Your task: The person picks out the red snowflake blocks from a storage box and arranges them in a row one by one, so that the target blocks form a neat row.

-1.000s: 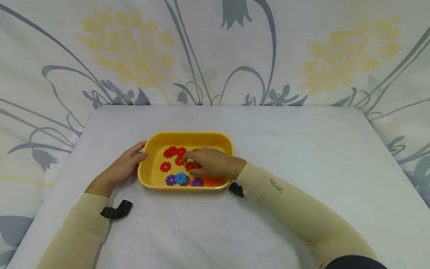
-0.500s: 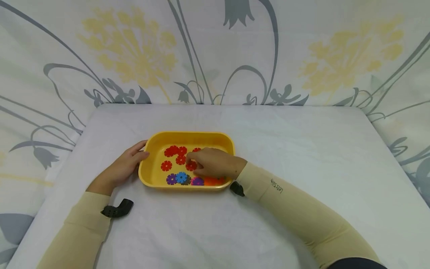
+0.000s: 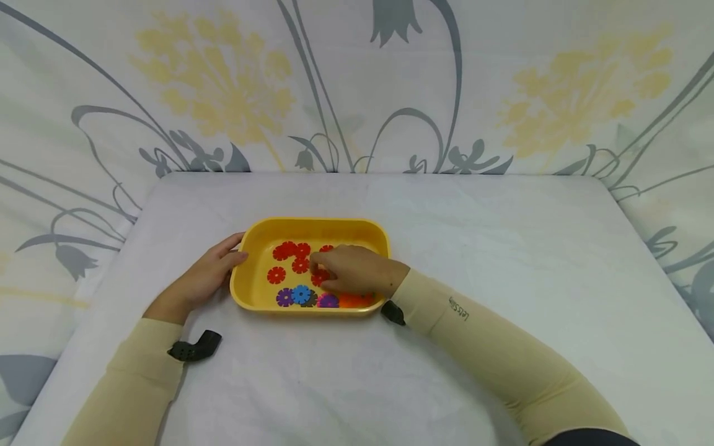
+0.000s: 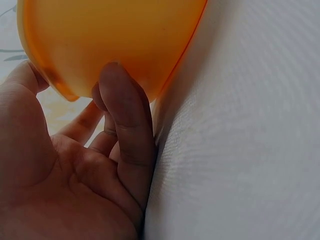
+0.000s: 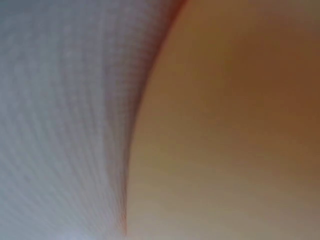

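My right hand pinches a red flower piece inside the yellow tray; my left hand braces its left wall with relaxed fingers. The other pieces all lie in the tray on the counter.

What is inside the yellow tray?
Inside the yellow tray lie red flower discs, a blue disc, purple discs and an orange piece. The right hand covers others.
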`<state>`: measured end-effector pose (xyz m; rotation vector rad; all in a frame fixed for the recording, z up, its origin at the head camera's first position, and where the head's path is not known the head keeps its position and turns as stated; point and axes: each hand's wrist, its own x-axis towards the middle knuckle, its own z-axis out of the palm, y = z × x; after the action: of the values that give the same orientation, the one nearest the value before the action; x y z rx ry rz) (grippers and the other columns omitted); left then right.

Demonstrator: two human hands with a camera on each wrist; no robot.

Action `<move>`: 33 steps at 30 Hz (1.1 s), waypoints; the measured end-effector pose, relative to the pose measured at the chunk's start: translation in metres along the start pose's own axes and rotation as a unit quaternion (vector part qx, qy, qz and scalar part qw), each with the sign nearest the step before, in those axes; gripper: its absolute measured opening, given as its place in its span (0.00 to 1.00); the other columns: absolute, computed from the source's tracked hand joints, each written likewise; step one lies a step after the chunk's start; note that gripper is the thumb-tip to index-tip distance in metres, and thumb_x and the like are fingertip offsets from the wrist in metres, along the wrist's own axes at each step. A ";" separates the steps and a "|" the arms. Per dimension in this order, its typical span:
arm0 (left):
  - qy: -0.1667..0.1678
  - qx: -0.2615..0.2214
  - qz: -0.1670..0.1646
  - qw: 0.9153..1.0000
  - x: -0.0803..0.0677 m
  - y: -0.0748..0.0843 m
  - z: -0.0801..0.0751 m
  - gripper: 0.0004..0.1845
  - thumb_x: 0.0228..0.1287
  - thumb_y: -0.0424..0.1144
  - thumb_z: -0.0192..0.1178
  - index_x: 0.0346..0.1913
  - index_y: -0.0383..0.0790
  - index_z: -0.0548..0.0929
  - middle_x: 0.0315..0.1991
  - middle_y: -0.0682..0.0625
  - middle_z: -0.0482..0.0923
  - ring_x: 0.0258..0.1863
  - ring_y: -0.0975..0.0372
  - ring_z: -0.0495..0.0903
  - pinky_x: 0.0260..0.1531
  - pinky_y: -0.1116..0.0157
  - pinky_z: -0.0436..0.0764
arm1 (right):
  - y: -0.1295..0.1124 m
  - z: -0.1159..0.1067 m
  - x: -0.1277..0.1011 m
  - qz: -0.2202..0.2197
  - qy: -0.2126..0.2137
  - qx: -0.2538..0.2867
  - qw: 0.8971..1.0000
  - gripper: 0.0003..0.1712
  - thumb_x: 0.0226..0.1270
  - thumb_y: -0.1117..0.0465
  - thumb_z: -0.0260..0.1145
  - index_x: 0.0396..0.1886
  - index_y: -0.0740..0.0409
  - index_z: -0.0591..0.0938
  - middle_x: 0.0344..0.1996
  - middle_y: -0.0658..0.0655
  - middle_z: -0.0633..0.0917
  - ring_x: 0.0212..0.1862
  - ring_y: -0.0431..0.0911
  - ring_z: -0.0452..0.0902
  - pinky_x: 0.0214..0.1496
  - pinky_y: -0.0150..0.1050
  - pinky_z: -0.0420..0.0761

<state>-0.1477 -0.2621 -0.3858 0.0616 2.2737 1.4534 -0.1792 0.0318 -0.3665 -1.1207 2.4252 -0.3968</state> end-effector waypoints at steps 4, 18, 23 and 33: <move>-0.004 0.001 -0.003 1.000 0.001 0.000 0.000 0.32 0.80 0.49 0.42 0.81 0.47 0.50 0.65 0.33 0.71 0.39 0.63 0.81 0.44 0.72 0.83 | 0.000 -0.001 -0.002 0.002 -0.002 0.007 1.000 0.16 0.68 0.50 0.69 0.51 0.48 0.79 0.32 0.46 0.81 0.35 0.42 0.75 0.40 0.30 0.78; -0.005 -0.013 0.006 1.000 0.001 -0.002 -0.001 0.32 0.80 0.48 0.43 0.80 0.45 0.50 0.66 0.32 0.69 0.40 0.65 0.81 0.45 0.72 0.83 | 0.000 -0.001 0.000 0.013 0.003 0.039 0.999 0.14 0.66 0.53 0.71 0.44 0.46 0.76 0.33 0.48 0.78 0.39 0.42 0.74 0.39 0.30 0.77; 0.000 -0.018 0.005 1.000 -0.001 -0.005 -0.001 0.32 0.80 0.49 0.43 0.80 0.46 0.50 0.66 0.32 0.70 0.40 0.64 0.81 0.45 0.72 0.83 | -0.002 -0.001 0.001 -0.005 0.006 0.029 1.000 0.13 0.69 0.54 0.68 0.50 0.47 0.78 0.32 0.46 0.80 0.36 0.42 0.74 0.38 0.29 0.76; -0.002 -0.008 0.006 1.000 0.000 -0.003 0.000 0.32 0.80 0.49 0.43 0.81 0.48 0.50 0.65 0.34 0.72 0.40 0.61 0.81 0.44 0.71 0.83 | -0.004 -0.014 -0.020 -0.007 0.124 0.117 0.985 0.17 0.67 0.55 0.71 0.49 0.47 0.74 0.29 0.47 0.79 0.32 0.41 0.74 0.35 0.29 0.78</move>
<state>-0.1472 -0.2636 -0.3886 0.0734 2.2624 1.4751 -0.1718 0.0457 -0.3476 -1.0363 2.4979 -0.8487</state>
